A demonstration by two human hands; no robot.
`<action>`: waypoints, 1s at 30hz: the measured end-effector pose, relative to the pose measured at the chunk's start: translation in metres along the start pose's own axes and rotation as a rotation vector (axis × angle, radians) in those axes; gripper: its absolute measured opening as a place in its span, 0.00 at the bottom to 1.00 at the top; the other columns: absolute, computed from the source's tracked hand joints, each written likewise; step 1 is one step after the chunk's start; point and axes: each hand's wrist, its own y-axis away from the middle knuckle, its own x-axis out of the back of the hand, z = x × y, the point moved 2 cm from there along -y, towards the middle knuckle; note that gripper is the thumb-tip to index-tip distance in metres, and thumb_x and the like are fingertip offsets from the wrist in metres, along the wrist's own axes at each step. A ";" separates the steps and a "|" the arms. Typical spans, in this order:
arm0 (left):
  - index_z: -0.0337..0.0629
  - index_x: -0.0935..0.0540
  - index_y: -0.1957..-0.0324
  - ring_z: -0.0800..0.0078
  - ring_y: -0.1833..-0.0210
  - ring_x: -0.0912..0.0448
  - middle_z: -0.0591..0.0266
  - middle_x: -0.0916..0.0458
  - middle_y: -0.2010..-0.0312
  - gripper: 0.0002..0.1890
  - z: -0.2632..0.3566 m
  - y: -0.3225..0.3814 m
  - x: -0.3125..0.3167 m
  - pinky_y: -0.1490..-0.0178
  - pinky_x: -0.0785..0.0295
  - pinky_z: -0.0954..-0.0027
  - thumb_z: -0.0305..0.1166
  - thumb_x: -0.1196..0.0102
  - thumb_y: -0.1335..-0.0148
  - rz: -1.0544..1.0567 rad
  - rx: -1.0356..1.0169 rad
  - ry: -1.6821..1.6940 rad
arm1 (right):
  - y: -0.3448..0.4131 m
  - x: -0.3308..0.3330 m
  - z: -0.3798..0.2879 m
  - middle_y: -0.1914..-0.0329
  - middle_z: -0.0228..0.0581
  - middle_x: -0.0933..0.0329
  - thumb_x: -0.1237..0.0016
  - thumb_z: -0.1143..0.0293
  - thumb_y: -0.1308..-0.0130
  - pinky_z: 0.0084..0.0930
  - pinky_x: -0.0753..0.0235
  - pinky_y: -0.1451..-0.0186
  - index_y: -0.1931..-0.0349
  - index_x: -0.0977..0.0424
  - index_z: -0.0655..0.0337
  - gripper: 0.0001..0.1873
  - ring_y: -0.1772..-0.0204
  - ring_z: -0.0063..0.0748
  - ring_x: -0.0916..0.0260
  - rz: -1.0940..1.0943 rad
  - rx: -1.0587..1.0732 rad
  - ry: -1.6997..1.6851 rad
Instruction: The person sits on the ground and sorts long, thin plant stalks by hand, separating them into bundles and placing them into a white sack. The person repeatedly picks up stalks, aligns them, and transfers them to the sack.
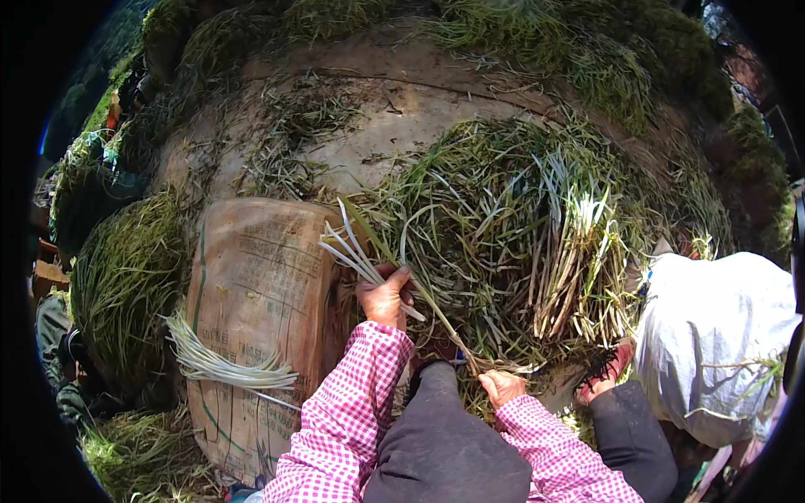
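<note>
My left hand [383, 297] is closed around several pale peeled stalks [353, 246] that fan out up and to the left. One longer green-and-tan plant stalk [440, 314] slants down from that hand to my right hand [501, 386], whose fingers pinch its lower end. Dry, papery strips [506, 366] lie by the right fingertips. Beyond my hands spreads a heap of leafy green plants [484, 207], with a bundle of unpeeled stalks [566, 276] on its right side. To my left, a bunch of peeled white stalks [233, 364] rests across a stuffed woven sack [264, 270] bearing printed writing.
A bulky white sack [710, 339] stands at the right, near a red shoe [609, 371]. Piles of green leaves rise at the left [129, 283] and far right [604, 56]. Leaf scraps [286, 144] litter the tan ground sheet [402, 116]. Someone's dark-clothed limb [55, 333] shows at the left rim.
</note>
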 end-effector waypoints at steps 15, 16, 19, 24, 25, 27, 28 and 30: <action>0.36 0.22 0.64 0.81 0.85 0.28 0.62 0.20 0.75 0.10 -0.005 0.037 -0.045 0.85 0.34 0.81 0.28 0.39 0.48 -0.462 0.274 -0.121 | -0.096 0.078 -0.087 0.71 0.37 0.27 0.45 0.73 0.49 0.21 0.30 0.60 0.65 0.23 0.65 0.10 0.66 0.28 0.28 0.126 0.089 -0.529; 0.37 0.22 0.64 0.81 0.85 0.28 0.63 0.20 0.76 0.10 -0.007 0.041 -0.048 0.84 0.34 0.81 0.29 0.39 0.48 -0.473 0.286 -0.088 | -0.100 0.068 -0.080 0.71 0.33 0.27 0.46 0.76 0.49 0.20 0.31 0.60 0.66 0.24 0.66 0.09 0.66 0.24 0.30 0.136 0.016 -0.688; 0.37 0.22 0.63 0.80 0.79 0.25 0.61 0.20 0.70 0.09 -0.011 0.046 -0.052 0.82 0.32 0.81 0.29 0.42 0.46 -0.517 0.397 -0.007 | -0.092 0.059 -0.076 0.73 0.26 0.28 0.47 0.77 0.46 0.14 0.33 0.63 0.67 0.25 0.65 0.05 0.67 0.15 0.33 0.200 -0.176 -1.069; 0.37 0.28 0.62 0.69 0.65 0.21 0.52 0.22 0.60 0.09 -0.029 0.055 -0.046 0.75 0.24 0.74 0.29 0.46 0.42 -0.601 0.473 0.115 | -0.094 0.057 -0.065 0.72 0.29 0.26 0.49 0.74 0.42 0.13 0.32 0.66 0.69 0.27 0.62 0.03 0.71 0.16 0.31 0.426 -0.267 -1.442; 0.37 0.28 0.63 0.68 0.64 0.21 0.52 0.22 0.60 0.08 -0.029 0.057 -0.046 0.75 0.24 0.74 0.29 0.46 0.42 -0.593 0.473 0.143 | -0.094 0.057 -0.062 0.72 0.29 0.26 0.49 0.73 0.41 0.14 0.31 0.69 0.69 0.28 0.62 0.03 0.72 0.17 0.30 0.448 -0.243 -1.434; 0.36 0.28 0.63 0.67 0.63 0.21 0.51 0.22 0.60 0.08 -0.030 0.055 -0.045 0.75 0.24 0.73 0.28 0.46 0.42 -0.606 0.488 0.083 | -0.090 0.059 -0.064 0.73 0.31 0.26 0.51 0.72 0.40 0.15 0.31 0.75 0.67 0.29 0.61 0.04 0.76 0.19 0.30 0.414 -0.317 -1.458; 0.36 0.28 0.63 0.67 0.63 0.21 0.50 0.22 0.60 0.08 -0.031 0.054 -0.043 0.75 0.24 0.73 0.28 0.46 0.42 -0.612 0.494 0.052 | -0.089 0.060 -0.065 0.73 0.31 0.26 0.51 0.71 0.40 0.16 0.31 0.78 0.67 0.29 0.61 0.04 0.77 0.20 0.30 0.396 -0.354 -1.470; 0.36 0.29 0.63 0.67 0.63 0.21 0.50 0.22 0.61 0.08 -0.032 0.053 -0.035 0.75 0.24 0.72 0.28 0.47 0.42 -0.583 0.500 0.076 | -0.093 0.067 -0.061 0.74 0.34 0.27 0.55 0.69 0.37 0.17 0.34 0.85 0.67 0.31 0.60 0.05 0.82 0.22 0.31 0.471 -0.400 -1.538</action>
